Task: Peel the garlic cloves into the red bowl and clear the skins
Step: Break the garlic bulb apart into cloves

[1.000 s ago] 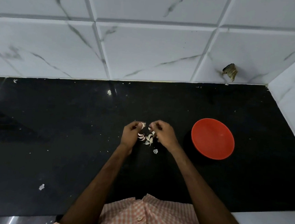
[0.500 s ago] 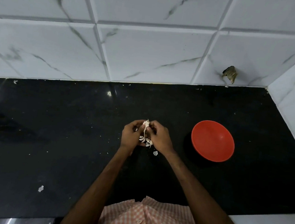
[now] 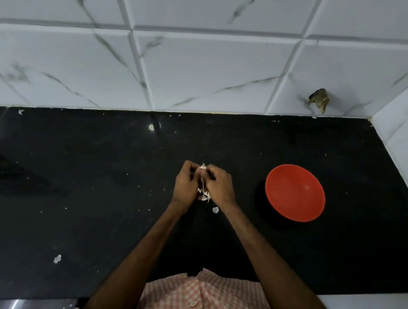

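Left hand (image 3: pixel 187 182): frame centre, pinching garlic clove (image 3: pixel 202 167).
Right hand (image 3: pixel 220 186): pinching its skin (image 3: pixel 202 182).
Handling: likely light, slippery; papery skin tears easily; best gripped at tip.

Single wide-angle view from head height, tilted forward and down over a black countertop (image 3: pixel 72 179). Close enough to take in both forearms (image 3: pixel 139 259), reaching from the bottom edge to the fingers (image 3: pixel 188 167) near mid-frame. Beyond the fingers, white marbled wall tiles (image 3: pixel 205 75) across the top, bowed by the lens. Right of the fingers, a red bowl (image 3: pixel 294 193); nearer the camera than the fingers, a checked shirt (image 3: pixel 209 302).
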